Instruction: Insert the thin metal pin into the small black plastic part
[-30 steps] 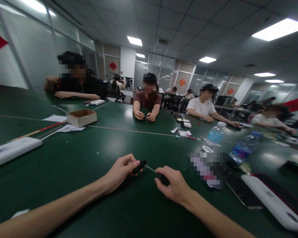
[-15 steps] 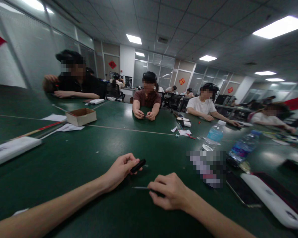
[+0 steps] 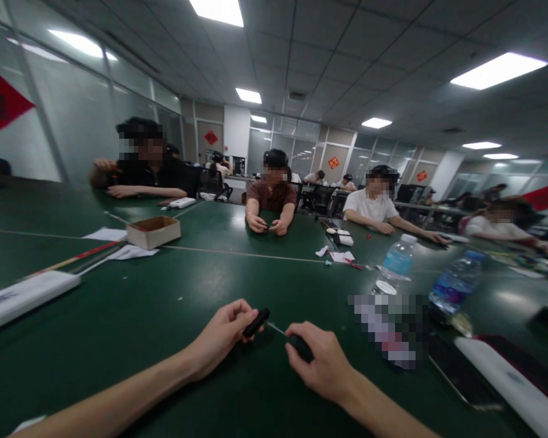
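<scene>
My left hand (image 3: pixel 221 337) is shut on a small black oblong object (image 3: pixel 256 322), pinching it between thumb and fingertips. My right hand (image 3: pixel 322 362) grips a dark handle (image 3: pixel 299 347) with a thin metal pin (image 3: pixel 276 329) sticking out to the left. The pin's tip points at the black object and ends close to it; I cannot tell whether they touch. Both hands are just above the dark green table (image 3: pixel 119 316). A pixelated patch (image 3: pixel 386 331) hides whatever lies to the right of my right hand.
A cardboard box (image 3: pixel 154 233) and papers stand to the left, with a long white case (image 3: pixel 22 301) at the table's left. Water bottles (image 3: pixel 398 260) and a phone (image 3: pixel 459 371) lie to the right. Several people sit around the table, working with their hands.
My right hand has moved up and to the right since the previous frame, bringing the pin's tip from well below the black object to close beside it. The view has tilted slightly.
</scene>
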Motion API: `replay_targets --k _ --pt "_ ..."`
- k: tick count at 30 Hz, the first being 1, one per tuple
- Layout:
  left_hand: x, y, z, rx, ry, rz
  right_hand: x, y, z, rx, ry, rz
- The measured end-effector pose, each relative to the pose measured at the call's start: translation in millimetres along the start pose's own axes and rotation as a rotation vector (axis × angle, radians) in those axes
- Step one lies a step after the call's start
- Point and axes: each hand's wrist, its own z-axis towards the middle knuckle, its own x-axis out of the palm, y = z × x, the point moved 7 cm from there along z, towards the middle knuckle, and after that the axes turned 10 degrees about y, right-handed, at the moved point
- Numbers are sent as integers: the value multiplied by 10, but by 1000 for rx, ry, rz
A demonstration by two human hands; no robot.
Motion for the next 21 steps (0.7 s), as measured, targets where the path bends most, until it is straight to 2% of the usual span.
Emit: replay_targets --k 6,13,21 --pt "-18 15 19 12 -38 21 -19 -1 -2 -18 -77 -27" --pt "8 -6 9 33 -20 20 -7 -33 -5 -15 -107 -21" --pt "45 -21 -6 31 3 0 15 -72 -7 19 -79 -15"
